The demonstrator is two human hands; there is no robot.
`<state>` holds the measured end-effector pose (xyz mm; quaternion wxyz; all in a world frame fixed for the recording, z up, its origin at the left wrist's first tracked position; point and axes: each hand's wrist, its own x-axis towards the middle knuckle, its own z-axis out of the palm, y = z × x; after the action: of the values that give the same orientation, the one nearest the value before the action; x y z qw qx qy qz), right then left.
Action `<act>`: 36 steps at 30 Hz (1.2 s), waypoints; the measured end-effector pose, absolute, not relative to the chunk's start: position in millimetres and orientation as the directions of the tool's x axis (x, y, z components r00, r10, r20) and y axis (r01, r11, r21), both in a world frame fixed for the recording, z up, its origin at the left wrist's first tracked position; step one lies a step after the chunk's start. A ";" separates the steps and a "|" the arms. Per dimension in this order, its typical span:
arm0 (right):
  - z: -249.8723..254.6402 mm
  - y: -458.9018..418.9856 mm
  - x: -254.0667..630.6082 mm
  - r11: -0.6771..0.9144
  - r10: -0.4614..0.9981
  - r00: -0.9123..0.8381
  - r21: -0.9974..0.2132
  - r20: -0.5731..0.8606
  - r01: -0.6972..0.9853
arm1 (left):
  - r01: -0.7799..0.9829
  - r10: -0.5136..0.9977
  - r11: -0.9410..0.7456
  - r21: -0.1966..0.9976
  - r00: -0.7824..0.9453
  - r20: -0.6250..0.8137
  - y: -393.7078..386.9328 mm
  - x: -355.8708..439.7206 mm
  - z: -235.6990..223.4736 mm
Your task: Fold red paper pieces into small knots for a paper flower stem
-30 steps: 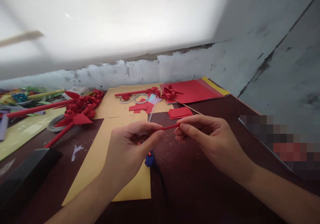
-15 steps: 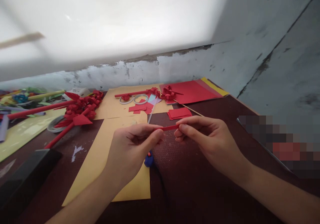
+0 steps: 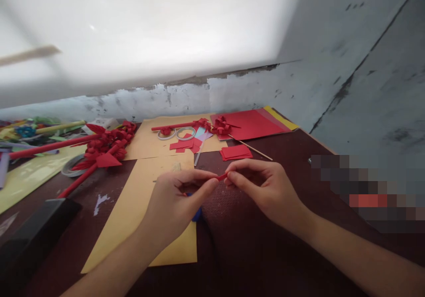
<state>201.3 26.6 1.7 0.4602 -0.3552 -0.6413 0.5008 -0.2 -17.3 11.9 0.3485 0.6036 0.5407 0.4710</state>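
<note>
My left hand (image 3: 177, 199) and my right hand (image 3: 262, 188) meet over the dark table (image 3: 252, 252), both pinched on a thin red paper strip (image 3: 222, 177). Only a short bit of the strip shows between the fingertips. A blue object (image 3: 197, 214) lies on the table just under my left hand, mostly hidden. Below the hands lies a tan paper sheet (image 3: 139, 217).
Small red paper squares (image 3: 235, 152) and a thin wooden stick (image 3: 255, 149) lie beyond my right hand. Tape rolls (image 3: 177, 133), red paper flowers (image 3: 106, 144) on stems, and red and yellow sheets (image 3: 255, 122) sit further back. A dark box (image 3: 36, 230) is at the left front.
The hands have come closer together, so less of the red strip shows between them. The view has shifted slightly.
</note>
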 end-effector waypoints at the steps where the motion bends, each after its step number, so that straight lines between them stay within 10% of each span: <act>1: 1.0 24.9 200.6 0.267 0.905 -0.344 -0.964 0.250 0.004 | 0.353 0.977 -0.194 0.915 -0.012 0.212 -17.5 0.5 11.8; 29: -5.1 24.2 199.2 0.339 0.860 -0.368 -0.935 0.353 -0.103 | 0.444 0.896 -0.384 0.810 -0.034 0.443 -18.9 0.1 13.0; 36: -2.1 27.3 200.1 0.367 0.909 -0.208 -0.930 0.360 -0.004 | 0.334 0.942 -0.259 0.906 -0.120 0.314 -17.5 -0.5 12.1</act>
<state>200.1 27.3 -2.1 0.5211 -0.3525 -0.6420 0.4383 -0.5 -17.5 12.1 0.2903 0.5963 0.5350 0.5234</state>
